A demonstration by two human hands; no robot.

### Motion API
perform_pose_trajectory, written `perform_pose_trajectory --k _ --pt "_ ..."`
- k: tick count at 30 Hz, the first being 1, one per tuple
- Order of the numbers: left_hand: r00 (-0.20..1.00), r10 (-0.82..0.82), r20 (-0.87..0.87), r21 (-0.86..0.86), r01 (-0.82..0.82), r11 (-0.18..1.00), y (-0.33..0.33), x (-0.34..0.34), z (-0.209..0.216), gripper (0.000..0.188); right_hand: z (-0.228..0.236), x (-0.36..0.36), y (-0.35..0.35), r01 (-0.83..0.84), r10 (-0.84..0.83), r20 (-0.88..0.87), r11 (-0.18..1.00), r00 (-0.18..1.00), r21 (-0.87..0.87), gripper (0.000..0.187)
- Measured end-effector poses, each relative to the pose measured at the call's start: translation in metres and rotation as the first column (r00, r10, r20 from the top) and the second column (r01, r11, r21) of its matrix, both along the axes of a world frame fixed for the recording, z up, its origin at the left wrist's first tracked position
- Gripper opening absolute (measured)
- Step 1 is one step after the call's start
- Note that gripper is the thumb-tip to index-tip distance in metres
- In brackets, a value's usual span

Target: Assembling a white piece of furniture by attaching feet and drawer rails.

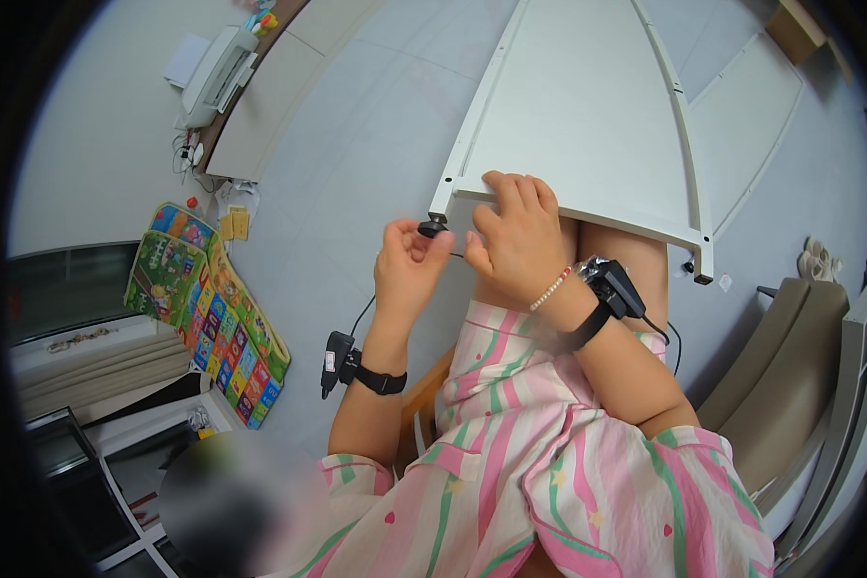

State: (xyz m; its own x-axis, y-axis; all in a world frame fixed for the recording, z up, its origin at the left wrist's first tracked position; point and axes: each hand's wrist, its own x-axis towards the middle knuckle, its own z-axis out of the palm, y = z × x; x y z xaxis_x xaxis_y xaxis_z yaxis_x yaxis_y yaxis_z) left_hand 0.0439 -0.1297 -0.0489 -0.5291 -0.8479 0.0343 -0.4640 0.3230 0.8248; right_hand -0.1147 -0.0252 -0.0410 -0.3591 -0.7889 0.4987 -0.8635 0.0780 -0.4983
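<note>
A white panel with a raised metal frame rests across my knees and stretches away from me. At its near left corner, a round black levelling foot sits at the end of the frame leg. My left hand pinches this foot between thumb and fingers. My right hand lies over the panel's near edge, fingers stretched onto the white surface and thumb apart, pointing toward the foot. Another black foot shows near the right corner, beside the dark leg end.
A second white panel lies on the floor at the far right, near a cardboard box. Brown cushions stand on the right. A colourful folded play mat and a white printer are on the left.
</note>
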Motion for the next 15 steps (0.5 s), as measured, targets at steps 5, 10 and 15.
perform_pose_trajectory --k 5,10,15 --pt "1.0 0.012 0.004 0.582 -0.012 0.813 -0.005 0.003 0.007 0.039 0.003 0.0 0.001 -0.018 0.017 0.026 0.999 1.0 0.038 0.026" --pt "0.994 0.045 0.103 -0.278 -0.015 0.961 0.012 -0.011 0.021 0.022 0.002 -0.002 -0.001 -0.028 0.025 0.064 0.999 0.998 0.044 0.026" --pt "0.988 -0.04 0.151 0.237 0.003 0.972 -0.006 0.007 0.015 0.034 0.002 -0.002 -0.001 -0.03 0.026 0.063 0.998 0.998 0.057 0.025"
